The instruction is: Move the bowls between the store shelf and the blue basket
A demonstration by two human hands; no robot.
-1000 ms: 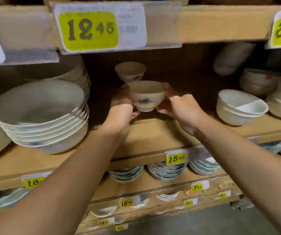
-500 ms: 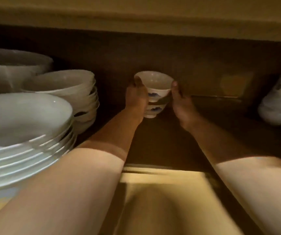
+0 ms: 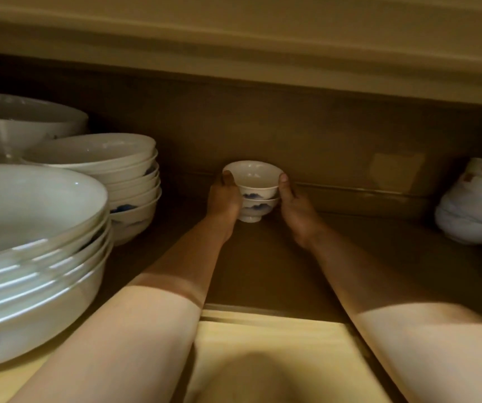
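In the centre of the frame, deep on the shadowed wooden shelf (image 3: pixel 277 257), the left hand (image 3: pixel 223 199) and right hand (image 3: pixel 296 206) are clasping the top bowl (image 3: pixel 253 177) from either side. Each thumb is pressing at its rim, while the other fingers are hidden behind it. The top bowl is sitting nested in the lower bowl (image 3: pixel 255 209), whose foot is resting on the board. A stack of wide bowls (image 3: pixel 30 228) is filling the lower left, a stack of medium bowls (image 3: pixel 112 170) is standing behind it, and a pile of tilted bowls (image 3: pixel 475 207) is lying at the right edge.
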